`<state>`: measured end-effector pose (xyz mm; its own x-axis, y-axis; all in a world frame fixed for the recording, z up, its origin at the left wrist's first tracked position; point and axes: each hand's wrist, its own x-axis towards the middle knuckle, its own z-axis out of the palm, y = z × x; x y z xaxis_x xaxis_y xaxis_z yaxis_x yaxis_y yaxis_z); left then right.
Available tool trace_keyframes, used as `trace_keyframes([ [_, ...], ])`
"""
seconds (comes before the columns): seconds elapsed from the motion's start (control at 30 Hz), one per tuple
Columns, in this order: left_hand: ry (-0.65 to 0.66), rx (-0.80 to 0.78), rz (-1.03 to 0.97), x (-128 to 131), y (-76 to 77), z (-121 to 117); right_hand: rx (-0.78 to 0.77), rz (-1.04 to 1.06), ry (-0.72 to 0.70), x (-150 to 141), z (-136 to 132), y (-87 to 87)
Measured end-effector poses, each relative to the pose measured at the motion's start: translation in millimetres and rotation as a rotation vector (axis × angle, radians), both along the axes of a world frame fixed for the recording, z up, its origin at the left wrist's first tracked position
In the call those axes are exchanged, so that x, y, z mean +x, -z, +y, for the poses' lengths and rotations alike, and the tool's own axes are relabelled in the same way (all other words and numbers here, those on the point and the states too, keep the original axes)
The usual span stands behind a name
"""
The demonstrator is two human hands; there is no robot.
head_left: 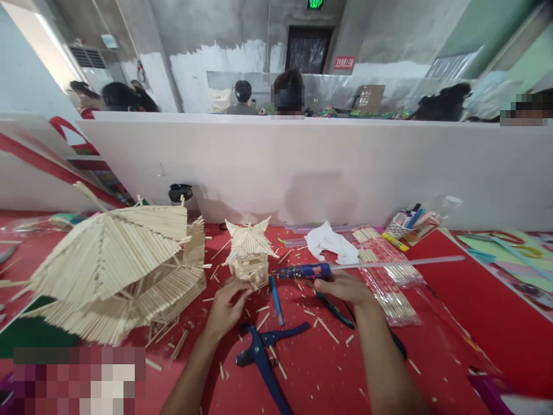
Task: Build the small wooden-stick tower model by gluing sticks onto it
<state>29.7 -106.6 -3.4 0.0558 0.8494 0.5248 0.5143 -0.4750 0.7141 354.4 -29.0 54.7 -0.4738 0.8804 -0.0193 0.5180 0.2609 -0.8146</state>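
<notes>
My left hand (227, 304) is closed at the near lower corner of a small pavilion model (250, 253) built from thin wooden sticks, its fingertips gripping the base. In my right hand (343, 289) is a blue glue gun (305, 271), held level with its nozzle pointing left, close to the model's right side. A long translucent glue stick (401, 263) trails out of its back. Just below the nozzle lies a blue pen (276, 301). Dark blue cutters (259, 349) lie open between my forearms, and green-handled pliers (334, 311) lie partly under my right hand.
A large stick-built pavilion (116, 259) stands at left. Packs of wooden sticks (384, 276), white tissue (330, 242) and a pen basket (406, 222) are at right, with red card (484, 311) beyond. Stick offcuts litter the red table. A white partition (276, 167) closes off the back.
</notes>
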Motion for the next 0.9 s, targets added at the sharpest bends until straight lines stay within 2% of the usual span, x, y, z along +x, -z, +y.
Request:
trace_keyframes([
  [0.07, 0.014, -0.012, 0.012, 0, 0.7, -1, 0.068, -0.004, -0.053, -16, -6, -10.0],
  [0.17, 0.033, -0.024, 0.036, 1, -0.2, -2, 0.169, 0.096, -0.127, -43, -11, -16.2],
  [0.33, 0.052, -0.012, 0.073, 4, -4.4, -2, 0.163, 0.197, -0.192, -71, -11, -16.6],
  [0.5, 0.046, -0.014, 0.091, 3, -3.0, -3, 0.270, 0.153, -0.194, -77, -9, -13.5],
  [0.9, 0.087, -0.032, 0.102, 4, 2.6, -2, 0.383, 0.060, -0.218, -81, -8, -4.4],
])
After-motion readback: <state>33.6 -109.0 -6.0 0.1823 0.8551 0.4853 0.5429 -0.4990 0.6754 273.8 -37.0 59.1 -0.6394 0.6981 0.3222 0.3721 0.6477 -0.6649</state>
